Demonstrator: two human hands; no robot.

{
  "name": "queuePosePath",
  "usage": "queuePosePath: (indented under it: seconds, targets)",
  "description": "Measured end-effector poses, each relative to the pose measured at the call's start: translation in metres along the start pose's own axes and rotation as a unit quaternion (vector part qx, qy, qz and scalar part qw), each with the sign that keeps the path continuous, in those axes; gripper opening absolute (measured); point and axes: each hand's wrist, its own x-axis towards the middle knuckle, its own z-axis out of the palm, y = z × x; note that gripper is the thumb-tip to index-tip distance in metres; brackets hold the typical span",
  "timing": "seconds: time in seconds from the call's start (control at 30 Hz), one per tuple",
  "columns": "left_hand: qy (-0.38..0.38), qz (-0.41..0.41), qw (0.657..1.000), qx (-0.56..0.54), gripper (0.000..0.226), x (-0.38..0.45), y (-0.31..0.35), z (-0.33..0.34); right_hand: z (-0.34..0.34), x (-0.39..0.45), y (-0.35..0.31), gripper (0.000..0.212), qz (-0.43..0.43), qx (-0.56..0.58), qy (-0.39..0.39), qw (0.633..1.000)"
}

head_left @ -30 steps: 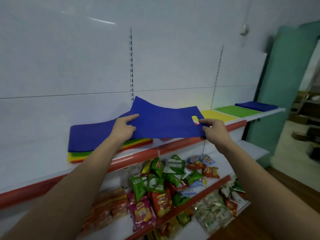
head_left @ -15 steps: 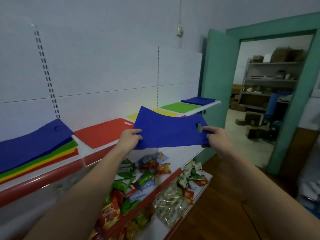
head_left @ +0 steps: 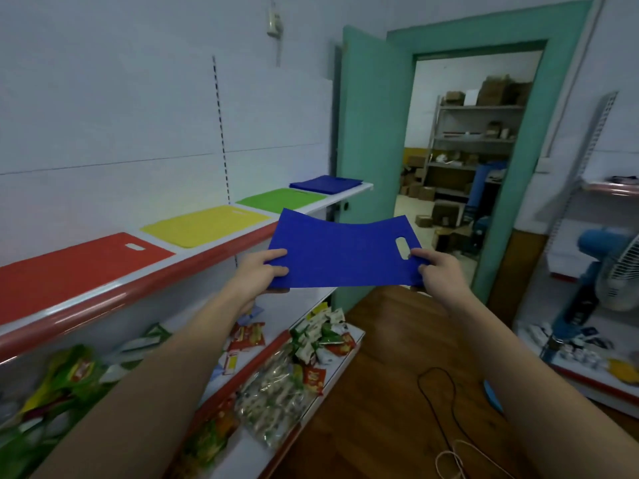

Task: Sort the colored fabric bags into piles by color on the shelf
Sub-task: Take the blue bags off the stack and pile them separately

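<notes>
Pinching a flat blue felt bag (head_left: 340, 252) at both ends, left hand (head_left: 260, 274), right hand (head_left: 436, 271), oval handle cutout.

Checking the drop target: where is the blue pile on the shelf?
The blue pile lies at the shelf's far end, by the green door, just beyond the green pile.

- White panelled wall (head_left: 138, 98) seen at left
- Teal door (head_left: 366, 160) opened onto storeroom with metal rack (head_left: 477, 140)
- Wooden floor (head_left: 387, 357) crossed by black cable (head_left: 439, 402)
</notes>
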Motion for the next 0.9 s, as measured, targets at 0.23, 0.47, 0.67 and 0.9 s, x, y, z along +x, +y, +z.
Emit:
queuePosePath:
  seconds: [0.23,0.47,0.67,0.9]
  targets:
    - [-0.030,-0.022,0.998,-0.051,0.046,0.083,-0.012,0.053,-0.013,0.068,0.030,0.042,0.010,-0.016,0.022,1.000]
    - [-0.076,-0.010,0.991,-0.105,0.050,0.186,-0.016,0.095,-0.018,0.153,0.051,0.041,0.031,0.002,0.045,0.998]
    - [-0.104,0.005,0.988,-0.112,0.057,0.272,-0.022,0.126,-0.022,0.224,0.069,0.039,0.017,0.011,0.060,0.998]
    - [-0.129,0.007,0.990,-0.066,0.062,0.349,-0.033,0.167,-0.034,0.311,0.099,0.036,0.032,0.025,0.044,0.998]
